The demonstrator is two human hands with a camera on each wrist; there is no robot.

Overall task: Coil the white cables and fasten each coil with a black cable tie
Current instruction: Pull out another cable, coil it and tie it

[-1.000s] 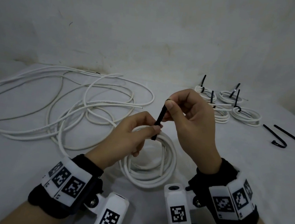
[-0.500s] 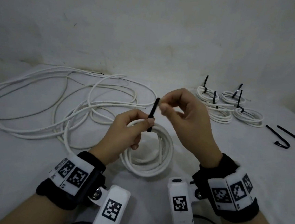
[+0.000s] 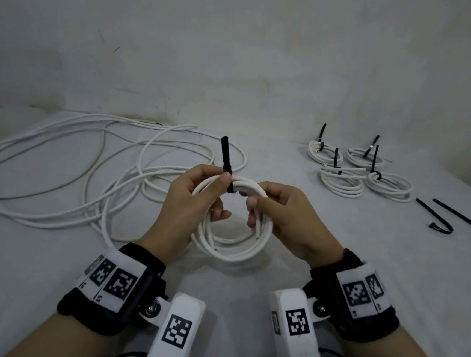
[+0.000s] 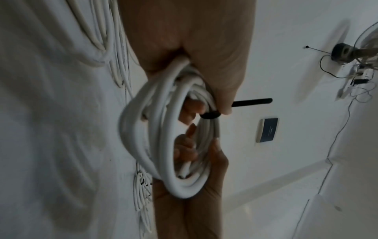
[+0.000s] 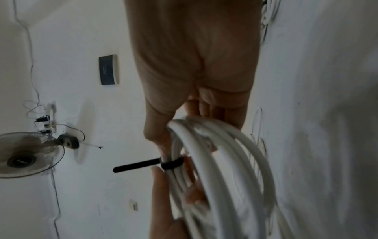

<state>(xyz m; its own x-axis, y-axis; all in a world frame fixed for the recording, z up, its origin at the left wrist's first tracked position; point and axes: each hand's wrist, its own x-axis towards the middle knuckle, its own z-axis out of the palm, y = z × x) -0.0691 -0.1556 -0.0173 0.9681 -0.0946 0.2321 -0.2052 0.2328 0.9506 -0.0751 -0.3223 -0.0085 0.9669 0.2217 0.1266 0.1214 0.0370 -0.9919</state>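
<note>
Both hands hold one white coil (image 3: 230, 235) up off the white cloth surface (image 3: 22, 259), roughly centre of the head view. Left hand (image 3: 189, 200) grips the coil's top-left arc, thumb pressed on the black cable tie (image 3: 227, 163) where it wraps the strands; the tie's free end sticks straight up above the thumb. In the left wrist view the tie (image 4: 210, 115) loops tight round the bundle w/ its tail pointing away to the right. Right hand (image 3: 284, 219) curls round the coil's right side, fingers through the middle, near the tie but not touching it. Loose white cables (image 3: 73, 164) sprawl on the cloth to the left, behind the left hand. Four tied coils (image 3: 354, 171) sit far right, well apart from the hands, ties standing up. Spare black ties (image 3: 453, 218) lie at the right edge.
</note>
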